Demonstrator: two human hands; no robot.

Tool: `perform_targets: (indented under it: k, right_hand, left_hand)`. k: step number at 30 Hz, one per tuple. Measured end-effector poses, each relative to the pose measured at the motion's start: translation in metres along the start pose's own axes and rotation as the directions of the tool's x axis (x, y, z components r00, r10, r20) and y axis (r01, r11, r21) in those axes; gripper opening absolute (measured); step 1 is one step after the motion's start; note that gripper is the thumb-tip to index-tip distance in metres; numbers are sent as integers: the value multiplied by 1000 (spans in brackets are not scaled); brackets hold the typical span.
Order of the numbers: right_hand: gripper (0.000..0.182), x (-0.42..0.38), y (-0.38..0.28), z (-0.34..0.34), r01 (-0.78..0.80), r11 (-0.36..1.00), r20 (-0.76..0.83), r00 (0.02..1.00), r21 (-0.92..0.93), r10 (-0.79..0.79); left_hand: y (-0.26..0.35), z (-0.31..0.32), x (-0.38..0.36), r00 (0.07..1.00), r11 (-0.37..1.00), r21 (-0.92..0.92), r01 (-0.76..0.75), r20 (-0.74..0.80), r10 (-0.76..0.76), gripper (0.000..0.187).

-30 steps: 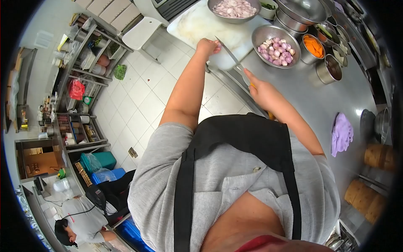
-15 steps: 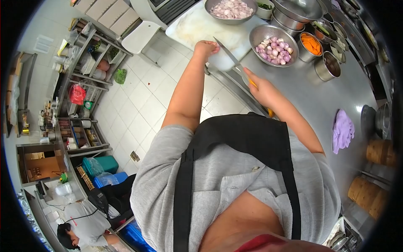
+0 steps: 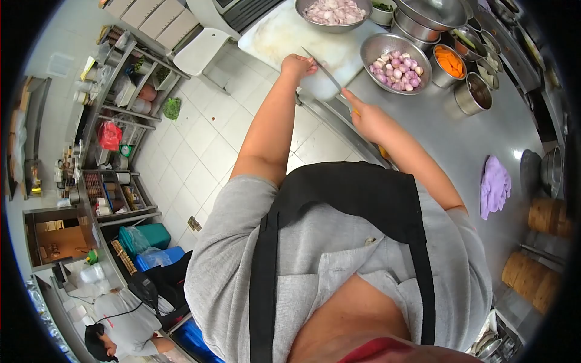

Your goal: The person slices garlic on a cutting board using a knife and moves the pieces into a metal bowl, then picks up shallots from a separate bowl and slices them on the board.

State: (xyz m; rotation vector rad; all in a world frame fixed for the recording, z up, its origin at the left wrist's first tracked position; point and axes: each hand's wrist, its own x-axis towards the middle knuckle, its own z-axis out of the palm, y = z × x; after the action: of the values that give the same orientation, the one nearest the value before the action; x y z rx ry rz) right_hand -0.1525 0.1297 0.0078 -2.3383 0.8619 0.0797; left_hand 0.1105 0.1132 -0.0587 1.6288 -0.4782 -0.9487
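Note:
My right hand [image 3: 370, 123] is closed around the yellow-orange handle of a knife [image 3: 325, 71]. Its long blade slants up and left over the near edge of the white cutting board [image 3: 272, 39]. My left hand [image 3: 297, 66] is at the board's near edge, left of the blade, with its fingers curled together. What the fingertips pinch, if anything, is too small and hidden to make out. Right of the board stands a perforated metal bowl [image 3: 364, 53] of whole peeled shallots [image 3: 396, 69]. A second metal bowl [image 3: 333, 28] at the board's far edge holds sliced shallots [image 3: 334, 11].
Metal containers, one with orange carrot pieces [image 3: 448, 62], stand at the counter's back right. A purple cloth [image 3: 495, 187] lies on the steel counter [image 3: 436, 130]. Left of me are a white chair [image 3: 203, 51] and shelves [image 3: 130, 91]. Another person [image 3: 124, 323] is at lower left.
My right hand and the knife have shifted slightly left, and the blade now lies closer to my left fingertips. My left hand has barely moved, its fingers still curled.

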Motion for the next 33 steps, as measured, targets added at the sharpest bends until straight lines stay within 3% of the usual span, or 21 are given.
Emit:
perform_targets:
  k: [2, 6, 9, 16, 19, 21, 22, 23, 24, 26, 27, 29, 30, 32, 33]
  right_hand:
    - [57, 3, 6, 6, 46, 998, -43, 998, 45, -44]
    - [56, -22, 13, 3, 134, 979, -93, 988, 154, -120]
    - [56, -40, 10, -3, 127, 982, -90, 989, 138, -115]
    - [56, -41, 11, -3, 100, 991, -74, 993, 92, -94]
    - [56, -49, 1, -9, -18, 992, 33, 999, 125, 14]
    - [56, -53, 11, -7, 110, 966, -140, 987, 235, -78]
    - [56, -53, 15, -7, 106, 965, -139, 988, 240, -74]
    - [56, -54, 19, -7, 138, 963, -221, 972, 233, -86]
    - [56, -54, 22, -6, 169, 960, -301, 949, 223, -97]
    - [56, -57, 21, -12, 111, 965, -255, 966, 238, -48]
    - [56, -57, 22, -15, 57, 968, -210, 978, 245, -5]
    - [56, -57, 26, -10, 100, 959, -238, 971, 266, -36]
    - [56, -56, 27, -7, 142, 948, -257, 964, 283, -68]
    - [56, -56, 29, -4, 159, 939, -264, 962, 306, -77]
    - [55, -56, 28, -4, 175, 929, -267, 960, 326, -87]
  left_hand:
    - [0, 1, -4, 1000, 997, -77, 19, -10, -20, 19]
    - [-6, 1, 2, 1000, 998, -60, 7, -22, -8, 19]
    - [-9, -3, 4, 1000, 998, -57, -5, 21, 6, 19]
    - [-6, 0, -1, 999, 999, -38, 20, -46, -22, 18]
    - [2, -4, -9, 992, 999, 8, 37, -121, -36, 24]
    - [4, -7, -8, 983, 997, 65, 47, -181, -35, 27]
    - [1, -9, -6, 943, 912, 364, -189, -191, 272, 29]
    - [-2, -10, -5, 830, 686, 625, -373, -106, 548, 32]
    - [-2, -11, -3, 832, 686, 626, -372, -103, 545, 32]
    - [6, -8, 0, 638, 230, 723, -652, 358, 681, 35]
    - [11, -3, -1, 632, 223, 720, -657, 365, 684, 35]
    - [17, 4, -9, 724, 115, 804, -583, 450, 523, 37]
    - [16, 3, -3, 722, 111, 804, -585, 453, 523, 37]
    - [15, -3, 9, 862, 468, 747, -473, 282, 421, 36]
    - [16, -8, 10, 862, 465, 749, -473, 282, 422, 36]
